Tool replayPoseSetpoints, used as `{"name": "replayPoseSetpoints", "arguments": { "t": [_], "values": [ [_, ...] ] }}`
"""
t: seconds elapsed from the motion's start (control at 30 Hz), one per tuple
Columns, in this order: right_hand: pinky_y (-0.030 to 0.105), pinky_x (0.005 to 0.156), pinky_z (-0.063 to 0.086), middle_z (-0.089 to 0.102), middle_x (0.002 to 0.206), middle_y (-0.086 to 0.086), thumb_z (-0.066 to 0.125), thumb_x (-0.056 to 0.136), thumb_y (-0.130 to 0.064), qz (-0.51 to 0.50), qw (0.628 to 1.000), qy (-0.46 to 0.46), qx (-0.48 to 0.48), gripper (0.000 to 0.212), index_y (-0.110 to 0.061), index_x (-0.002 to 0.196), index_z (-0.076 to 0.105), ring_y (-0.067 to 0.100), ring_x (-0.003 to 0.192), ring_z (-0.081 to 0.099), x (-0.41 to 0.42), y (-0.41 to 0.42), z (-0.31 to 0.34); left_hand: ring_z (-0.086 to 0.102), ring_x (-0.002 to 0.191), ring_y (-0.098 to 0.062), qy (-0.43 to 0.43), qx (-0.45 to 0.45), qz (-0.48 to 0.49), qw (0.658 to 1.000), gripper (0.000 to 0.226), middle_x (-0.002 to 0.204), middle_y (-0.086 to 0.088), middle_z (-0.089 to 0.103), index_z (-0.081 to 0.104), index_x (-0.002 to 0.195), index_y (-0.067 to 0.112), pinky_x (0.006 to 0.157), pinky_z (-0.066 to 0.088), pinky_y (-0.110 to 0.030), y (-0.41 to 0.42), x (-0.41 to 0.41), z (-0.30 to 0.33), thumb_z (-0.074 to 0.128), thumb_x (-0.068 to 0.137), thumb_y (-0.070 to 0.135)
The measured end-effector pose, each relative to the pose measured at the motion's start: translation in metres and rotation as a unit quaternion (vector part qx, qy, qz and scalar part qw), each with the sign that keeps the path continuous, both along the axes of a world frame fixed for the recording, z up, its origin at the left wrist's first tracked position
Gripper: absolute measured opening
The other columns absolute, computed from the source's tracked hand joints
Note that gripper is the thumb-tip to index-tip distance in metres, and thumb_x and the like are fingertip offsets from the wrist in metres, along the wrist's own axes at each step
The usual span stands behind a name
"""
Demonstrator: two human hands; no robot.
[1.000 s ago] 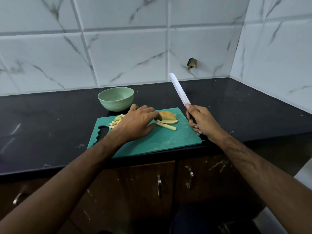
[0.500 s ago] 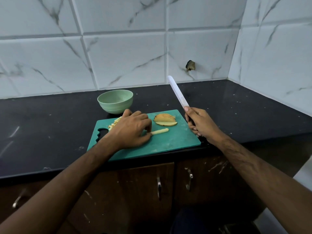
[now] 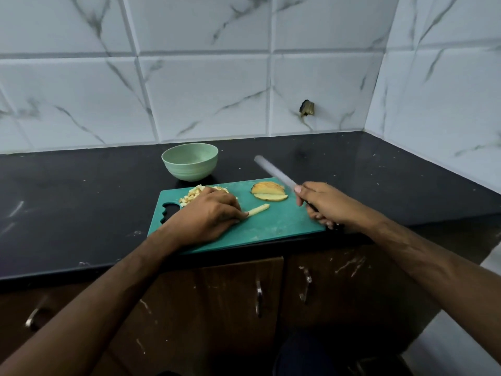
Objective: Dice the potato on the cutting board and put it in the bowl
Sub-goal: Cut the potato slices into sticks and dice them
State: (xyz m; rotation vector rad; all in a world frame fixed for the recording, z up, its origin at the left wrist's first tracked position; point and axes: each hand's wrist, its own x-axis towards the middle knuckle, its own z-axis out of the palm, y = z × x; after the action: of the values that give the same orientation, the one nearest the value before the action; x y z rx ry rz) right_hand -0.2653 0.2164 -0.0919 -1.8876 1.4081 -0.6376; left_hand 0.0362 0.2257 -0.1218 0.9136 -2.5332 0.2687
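On a teal plastic cutting board (image 3: 271, 226) at the front edge of a black stone counter (image 3: 81, 199), the left hand (image 3: 208, 213) pinches one end of a pale potato stick (image 3: 259, 209). The right hand (image 3: 325, 203) grips the dark handle of a white-bladed knife (image 3: 273, 173), raised and blurred, seemingly above the potato slices (image 3: 268, 191). Diced potato cubes (image 3: 193, 195) lie behind the left hand. A pale green round bowl (image 3: 189, 161) sits just behind the board.
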Motion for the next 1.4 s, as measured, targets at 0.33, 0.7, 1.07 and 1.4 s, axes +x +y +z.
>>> {"name": "replayPoseSetpoints", "arguments": {
  "t": [0.33,0.7,1.07,1.4],
  "values": [
    [0.033,0.067,0.049,0.063,0.072,-0.002,0.031,0.108,-0.052,0.011,0.956,0.290,-0.038,0.052,-0.022,0.085,0.067,0.017,0.070,0.066,0.004,0.066,0.017,0.061,0.095,-0.007,0.063,0.039,-0.010,0.997,0.033,0.101,0.012,0.067,0.078,0.112,0.022,0.077,0.052,-0.044,-0.002,0.002,-0.005,0.054,0.099,0.041],
    [0.030,0.060,0.041,0.053,0.073,0.000,0.032,0.109,-0.050,0.038,0.950,0.311,-0.003,0.046,-0.019,0.083,0.054,0.013,0.062,0.051,0.006,0.064,0.010,0.061,0.092,-0.008,0.064,0.049,-0.018,0.997,0.024,0.099,0.005,0.068,0.078,0.110,0.017,0.078,0.051,-0.030,0.003,-0.001,0.001,0.064,0.095,0.030],
    [0.034,0.066,0.043,0.056,0.080,0.001,0.026,0.108,-0.054,0.012,0.936,0.348,-0.059,0.048,-0.022,0.081,0.049,0.016,0.073,0.057,0.000,0.072,0.027,0.061,0.091,-0.009,0.071,0.064,-0.014,0.995,0.028,0.098,0.005,0.069,0.078,0.110,0.017,0.077,0.053,-0.036,0.006,-0.002,0.002,0.061,0.096,0.034],
    [0.035,0.066,0.050,0.060,0.083,0.001,0.027,0.108,-0.053,0.023,0.930,0.363,-0.049,0.045,-0.023,0.084,0.052,0.014,0.070,0.060,0.008,0.075,0.015,0.062,0.091,-0.009,0.071,0.064,-0.013,0.995,0.027,0.098,0.005,0.069,0.078,0.110,0.017,0.078,0.053,-0.032,0.007,-0.002,0.002,0.062,0.095,0.033]
  ]
}}
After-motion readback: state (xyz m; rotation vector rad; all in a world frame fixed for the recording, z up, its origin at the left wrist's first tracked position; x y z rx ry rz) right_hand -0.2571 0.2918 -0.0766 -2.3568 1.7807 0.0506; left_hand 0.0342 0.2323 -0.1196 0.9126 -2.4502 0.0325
